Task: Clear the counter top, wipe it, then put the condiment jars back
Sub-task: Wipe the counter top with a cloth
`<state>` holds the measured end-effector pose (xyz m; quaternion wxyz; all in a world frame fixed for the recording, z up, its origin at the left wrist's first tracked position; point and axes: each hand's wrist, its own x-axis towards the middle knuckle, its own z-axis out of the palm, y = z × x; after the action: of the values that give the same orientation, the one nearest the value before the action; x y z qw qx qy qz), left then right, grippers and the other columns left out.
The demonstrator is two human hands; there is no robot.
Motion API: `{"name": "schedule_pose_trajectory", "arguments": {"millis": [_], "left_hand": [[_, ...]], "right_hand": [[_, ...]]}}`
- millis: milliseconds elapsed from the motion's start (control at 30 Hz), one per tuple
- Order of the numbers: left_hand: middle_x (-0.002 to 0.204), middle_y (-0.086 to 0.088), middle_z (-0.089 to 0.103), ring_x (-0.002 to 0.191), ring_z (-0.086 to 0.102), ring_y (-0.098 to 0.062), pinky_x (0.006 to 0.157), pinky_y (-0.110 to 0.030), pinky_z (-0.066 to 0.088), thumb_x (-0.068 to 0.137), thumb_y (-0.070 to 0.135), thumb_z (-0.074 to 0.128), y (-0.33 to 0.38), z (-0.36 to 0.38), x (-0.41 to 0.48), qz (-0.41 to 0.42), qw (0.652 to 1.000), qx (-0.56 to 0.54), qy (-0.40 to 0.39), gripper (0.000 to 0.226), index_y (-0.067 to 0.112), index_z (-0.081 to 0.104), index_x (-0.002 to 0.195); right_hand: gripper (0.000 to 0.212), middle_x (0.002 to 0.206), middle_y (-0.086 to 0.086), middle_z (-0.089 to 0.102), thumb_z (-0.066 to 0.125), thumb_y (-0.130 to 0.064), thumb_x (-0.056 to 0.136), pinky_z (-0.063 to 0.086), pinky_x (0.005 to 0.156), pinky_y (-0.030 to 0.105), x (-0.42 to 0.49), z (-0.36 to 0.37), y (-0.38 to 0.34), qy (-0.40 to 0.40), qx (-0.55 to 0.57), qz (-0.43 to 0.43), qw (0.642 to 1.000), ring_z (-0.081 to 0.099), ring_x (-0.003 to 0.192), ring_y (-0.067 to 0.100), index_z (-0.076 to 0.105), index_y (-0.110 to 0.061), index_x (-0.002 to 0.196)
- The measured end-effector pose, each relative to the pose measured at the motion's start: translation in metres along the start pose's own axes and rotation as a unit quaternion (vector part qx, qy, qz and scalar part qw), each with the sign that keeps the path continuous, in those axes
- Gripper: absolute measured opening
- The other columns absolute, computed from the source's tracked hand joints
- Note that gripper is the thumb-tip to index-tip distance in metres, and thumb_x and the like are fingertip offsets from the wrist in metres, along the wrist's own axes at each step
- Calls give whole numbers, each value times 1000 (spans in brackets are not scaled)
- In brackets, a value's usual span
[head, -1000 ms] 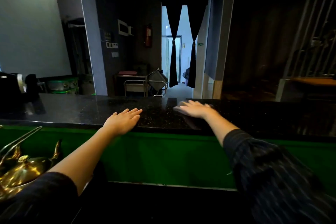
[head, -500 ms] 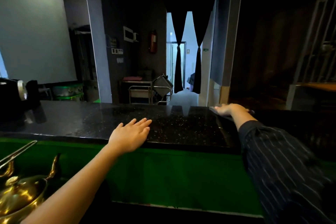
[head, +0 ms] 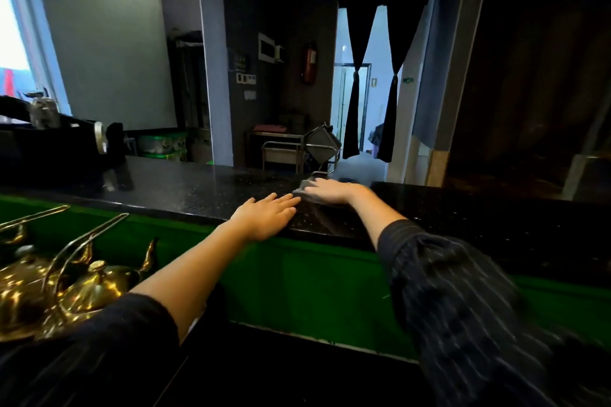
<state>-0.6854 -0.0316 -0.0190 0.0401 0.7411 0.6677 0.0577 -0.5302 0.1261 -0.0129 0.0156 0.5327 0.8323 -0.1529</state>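
One greyish cloth (head: pixel 302 188), blurred, seems pressed flat under the right hand (head: pixel 330 190) near the far edge of the glossy, speckled black table (head: pixel 185 188); the left hand (head: pixel 264 216) rests just beside, neither grip closed, fingers straight. Unpinched, the soft cloth could slide off that slick edge.

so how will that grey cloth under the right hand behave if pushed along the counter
The grey cloth lies flat under the right hand, so probably floppy and light. The black countertop looks glossy, so it should slide easily.
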Motion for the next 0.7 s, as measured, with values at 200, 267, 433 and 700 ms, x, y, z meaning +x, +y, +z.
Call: {"name": "schedule_pose_trajectory", "arguments": {"millis": [200, 267, 433, 700], "left_hand": [[160, 11, 6, 148, 4, -16, 118, -50, 4, 104, 36, 14, 1, -1, -1, -12, 1000, -11, -5, 48, 33, 9, 152], [160, 11, 7, 148, 5, -16, 118, -50, 4, 103, 36, 14, 2, 0, -1, -15, 1000, -18, -2, 48, 34, 11, 151], [160, 9, 8, 148, 6, -18, 118, -51, 5, 102, 35, 15, 1, 2, 1, -5, 1000, -19, 6, 49, 33, 13, 152], [156, -2, 27, 145, 21, -26, 118, -52, 11, 102, 35, 26, -5, -12, -1, 31, 991, -132, -20, 48, 18, 35, 146]], "right_hand": [[74, 162, -6, 3, 12, -72, 91, 0, 118, 54, -121, -16, 113, 71, -13, 125, 989, 3, 149, 22, 10, -32, 154], [72, 163, -2, 5, 18, -68, 94, 0, 118, 54, -145, -13, 144, 99, 3, 177, 979, 2, 149, 23, 14, -28, 154], [66, 162, 3, 5, 18, -59, 98, -1, 117, 55, -175, -2, 142, 133, 2, 270, 954, 1, 149, 29, 14, -24, 154], [86, 160, 14, 13, 23, -74, 89, 6, 113, 63, -143, 16, 7, 148, -15, 367, 918, 13, 144, 40, 17, -18, 154]]}}
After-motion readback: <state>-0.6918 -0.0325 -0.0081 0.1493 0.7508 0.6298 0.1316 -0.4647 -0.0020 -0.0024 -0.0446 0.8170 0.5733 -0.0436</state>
